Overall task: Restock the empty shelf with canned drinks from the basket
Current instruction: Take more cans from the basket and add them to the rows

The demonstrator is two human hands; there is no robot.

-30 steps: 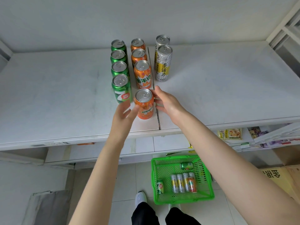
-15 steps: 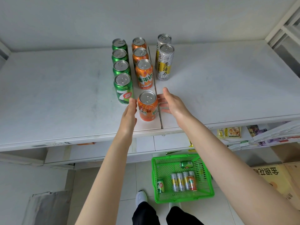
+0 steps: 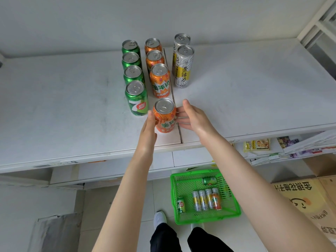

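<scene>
On the white shelf [image 3: 72,106] stand three rows of cans: several green ones [image 3: 136,98], several orange ones [image 3: 160,80] and two tall silver-yellow ones [image 3: 183,67]. The front orange can [image 3: 164,118] stands upright near the shelf's front edge. My left hand [image 3: 149,128] presses straight fingers against its left side. My right hand [image 3: 192,117] touches its right side with straight fingers. The green basket [image 3: 234,213] on the floor below holds several more cans [image 3: 206,199].
A seam [image 3: 179,130] runs front to back in the shelf just right of the orange row. Wide bare shelf lies left and right of the rows. A lower shelf with packets [image 3: 256,144] and a cardboard box [image 3: 305,202] are at the right.
My left hand has moved in from slightly apart to lie flat against the front orange can. My right hand stays at the can's right side.
</scene>
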